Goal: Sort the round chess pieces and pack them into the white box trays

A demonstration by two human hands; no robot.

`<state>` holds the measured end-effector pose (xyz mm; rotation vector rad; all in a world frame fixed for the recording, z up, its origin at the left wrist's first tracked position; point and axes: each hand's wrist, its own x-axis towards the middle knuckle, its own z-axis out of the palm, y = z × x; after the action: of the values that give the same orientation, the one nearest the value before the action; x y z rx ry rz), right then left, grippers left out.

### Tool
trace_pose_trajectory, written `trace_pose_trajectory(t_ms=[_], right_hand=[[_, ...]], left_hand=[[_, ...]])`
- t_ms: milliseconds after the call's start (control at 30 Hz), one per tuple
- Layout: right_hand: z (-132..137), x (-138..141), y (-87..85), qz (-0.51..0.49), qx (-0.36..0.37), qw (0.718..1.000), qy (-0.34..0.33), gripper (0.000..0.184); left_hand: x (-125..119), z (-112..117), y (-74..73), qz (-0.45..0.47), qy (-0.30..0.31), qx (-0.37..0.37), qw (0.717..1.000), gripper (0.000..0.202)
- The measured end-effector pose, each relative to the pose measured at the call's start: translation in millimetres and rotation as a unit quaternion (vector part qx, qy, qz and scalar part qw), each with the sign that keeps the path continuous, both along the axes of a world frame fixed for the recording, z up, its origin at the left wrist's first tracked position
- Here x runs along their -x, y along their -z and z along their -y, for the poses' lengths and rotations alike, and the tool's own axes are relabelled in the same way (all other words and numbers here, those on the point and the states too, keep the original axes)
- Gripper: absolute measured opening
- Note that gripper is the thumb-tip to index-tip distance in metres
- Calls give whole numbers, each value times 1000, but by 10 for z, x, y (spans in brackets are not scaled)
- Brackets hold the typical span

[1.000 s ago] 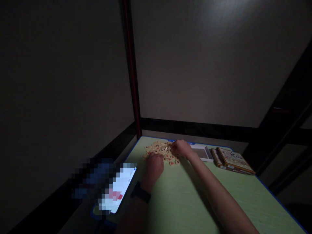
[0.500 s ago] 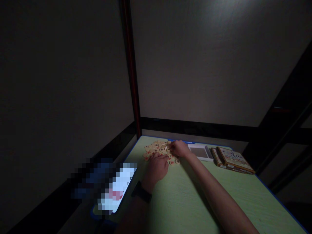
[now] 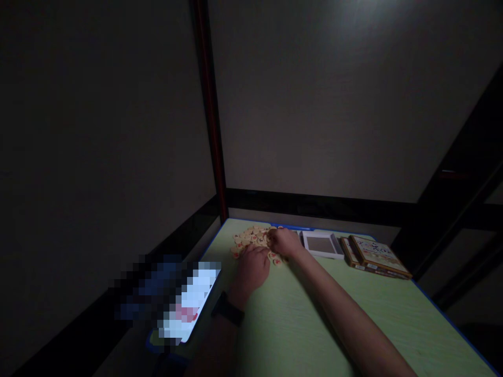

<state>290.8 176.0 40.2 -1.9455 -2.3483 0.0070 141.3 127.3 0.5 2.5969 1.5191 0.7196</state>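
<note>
Round wooden Chinese chess pieces (image 3: 244,240), with red and dark characters, lie in a loose heap at the far left of the green table. On the near edge of the heap rests my left hand (image 3: 252,266), palm down, its fingers lying over some pieces; a dark watch band is around that wrist. Just right of it, my right hand (image 3: 286,243) is closed at the heap's right side, fingertips bent down among the pieces. Whatever sits between those fingertips is hidden by the hand.
A shallow white box tray (image 3: 319,245) lies right of my right hand. Beyond it are two flat printed boxes (image 3: 379,256), overlapping. A lit, blurred-out screen (image 3: 192,301) stands at the table's left edge. Dark walls close off the back and left sides.
My right hand has shifted slightly left, closer to my left hand, showing more of the white tray. My left hand stays nearly in place on the pieces.
</note>
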Motion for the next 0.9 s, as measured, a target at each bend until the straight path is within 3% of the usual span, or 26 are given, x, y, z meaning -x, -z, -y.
trace_pose_trajectory(t_ms=[433, 667, 900], right_hand=[[-2, 22, 34, 5, -3, 1000, -10, 32], [-101, -379, -145, 37, -4, 998, 59, 32], [-49, -396, -97, 60, 18, 993, 99, 27]], left_hand=[[14, -29, 28, -7, -8, 0, 1000, 29], [27, -13, 0, -12, -16, 5, 1000, 30], [25, -12, 12, -18, -15, 2, 1000, 29]])
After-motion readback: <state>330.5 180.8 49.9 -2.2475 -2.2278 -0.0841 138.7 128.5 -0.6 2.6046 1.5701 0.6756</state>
